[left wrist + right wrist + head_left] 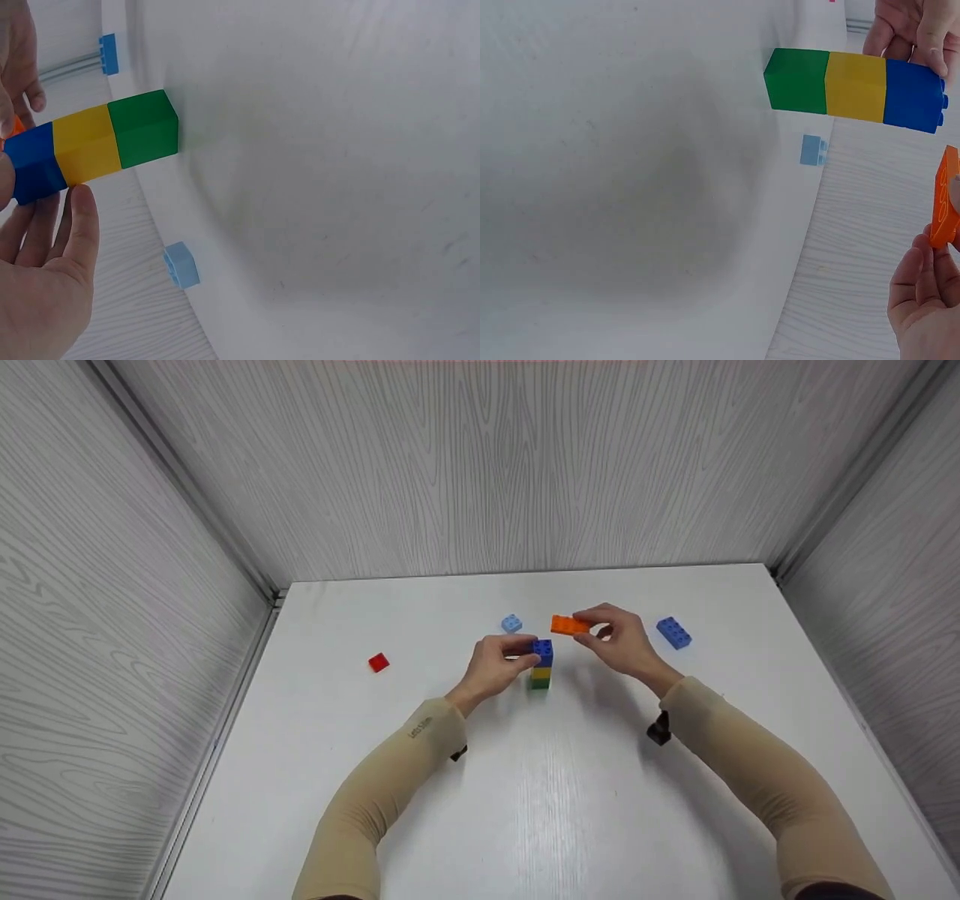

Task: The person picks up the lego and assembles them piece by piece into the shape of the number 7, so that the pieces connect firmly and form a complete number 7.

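Note:
Three stacked toy bricks form a small tower: green (pixel 144 129) at the bottom, yellow (pixel 87 144) in the middle, blue (pixel 543 652) with studs on top. My left hand (pixel 493 666) pinches the blue brick between thumb and fingers. To the right of the tower's top and a little beyond it, my right hand (pixel 624 641) holds a flat orange brick (pixel 568 625) by its right end. In the right wrist view the orange brick (pixel 944 199) is apart from the tower, its hollow underside partly showing.
A light blue brick (pixel 511 623) lies behind the tower on the white table (pixel 480 825). A longer blue brick (pixel 673 633) is right of my right hand, and a small red piece (pixel 379 662) lies to the left. Grey wood-grain panels (pixel 480 472) enclose the back and sides.

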The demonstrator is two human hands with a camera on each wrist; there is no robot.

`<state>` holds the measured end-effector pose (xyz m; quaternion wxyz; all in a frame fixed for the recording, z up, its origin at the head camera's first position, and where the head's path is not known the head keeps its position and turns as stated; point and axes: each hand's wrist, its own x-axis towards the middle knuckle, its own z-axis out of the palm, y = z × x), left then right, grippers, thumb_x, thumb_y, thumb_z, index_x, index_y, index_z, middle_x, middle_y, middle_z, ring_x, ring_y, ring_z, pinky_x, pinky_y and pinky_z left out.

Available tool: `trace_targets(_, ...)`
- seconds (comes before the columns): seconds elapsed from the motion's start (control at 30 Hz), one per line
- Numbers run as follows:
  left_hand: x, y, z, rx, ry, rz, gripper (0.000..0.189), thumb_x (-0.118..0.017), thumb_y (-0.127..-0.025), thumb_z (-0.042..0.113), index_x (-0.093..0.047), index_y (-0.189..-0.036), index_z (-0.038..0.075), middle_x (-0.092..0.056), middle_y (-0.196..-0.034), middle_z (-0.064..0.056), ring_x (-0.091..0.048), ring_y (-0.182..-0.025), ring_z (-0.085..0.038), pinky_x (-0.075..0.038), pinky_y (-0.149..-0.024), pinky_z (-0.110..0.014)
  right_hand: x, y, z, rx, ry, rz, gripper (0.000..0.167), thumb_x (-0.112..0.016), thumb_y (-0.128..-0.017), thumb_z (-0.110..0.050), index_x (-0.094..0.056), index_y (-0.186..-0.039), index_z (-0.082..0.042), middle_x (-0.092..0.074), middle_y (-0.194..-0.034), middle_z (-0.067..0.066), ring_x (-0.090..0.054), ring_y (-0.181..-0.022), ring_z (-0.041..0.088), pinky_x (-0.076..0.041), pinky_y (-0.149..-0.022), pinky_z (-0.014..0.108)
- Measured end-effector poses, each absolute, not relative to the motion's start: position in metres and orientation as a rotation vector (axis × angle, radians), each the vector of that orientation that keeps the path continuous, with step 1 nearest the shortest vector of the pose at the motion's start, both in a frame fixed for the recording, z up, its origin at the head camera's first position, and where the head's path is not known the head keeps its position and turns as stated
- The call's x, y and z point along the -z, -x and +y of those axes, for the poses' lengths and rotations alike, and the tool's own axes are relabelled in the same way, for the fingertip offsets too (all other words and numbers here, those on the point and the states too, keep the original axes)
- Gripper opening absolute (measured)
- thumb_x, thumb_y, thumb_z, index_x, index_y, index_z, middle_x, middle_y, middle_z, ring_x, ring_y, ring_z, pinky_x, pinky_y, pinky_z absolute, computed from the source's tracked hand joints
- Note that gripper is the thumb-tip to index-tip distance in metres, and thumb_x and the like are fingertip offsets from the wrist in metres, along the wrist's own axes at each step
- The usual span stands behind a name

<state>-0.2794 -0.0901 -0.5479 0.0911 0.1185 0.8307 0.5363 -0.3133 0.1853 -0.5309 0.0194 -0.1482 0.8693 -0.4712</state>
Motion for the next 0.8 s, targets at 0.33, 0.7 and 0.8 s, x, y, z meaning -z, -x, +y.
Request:
trace_targets(0.33, 0.546, 0.279, -0.093, -1.698, -0.384, 2.464, 0.061, -0.081, -0.106, 0.024, -0.060, -0.162, 0.011, -0.068, -0.159, -0.012, -0.070, -0.144, -0.030, -0.061, -0.119, -0.041, 0.526, 0.306, 0.169, 1.469, 0.664, 2.686, 0.036, -0.081, -0.105, -0.017, -0.078, -0.141, -0.010, -0.078, -0.136, 0.010, -0.068, -0.120, 0.027, -0.057, -0.097, 0.022)
trace_targets(0.7, 0.538, 0.280, -0.100, -1.707, -0.510, 2.527, 0.054, -0.084, -0.104, 0.025, -0.068, -0.154, 0.010, -0.074, -0.150, -0.010, -0.072, -0.137, -0.028, -0.063, -0.116, -0.042, 0.525, 0.305, 0.153, 1.482, 0.820, 2.617, 0.037, -0.084, -0.103, -0.021, -0.080, -0.137, -0.007, -0.080, -0.129, 0.012, -0.071, -0.118, 0.030, -0.058, -0.097, 0.036)
trace_targets(0.8, 0.540, 0.281, -0.102, -1.692, -0.520, 2.541, 0.048, -0.083, -0.104, 0.023, -0.073, -0.149, 0.010, -0.077, -0.145, -0.010, -0.074, -0.134, -0.028, -0.064, -0.113, -0.040, 0.526, 0.304, 0.151, 1.494, 0.838, 2.599, 0.036, -0.085, -0.102, -0.019, -0.081, -0.136, -0.008, -0.081, -0.128, 0.012, -0.071, -0.118, 0.029, -0.059, -0.098, 0.041)
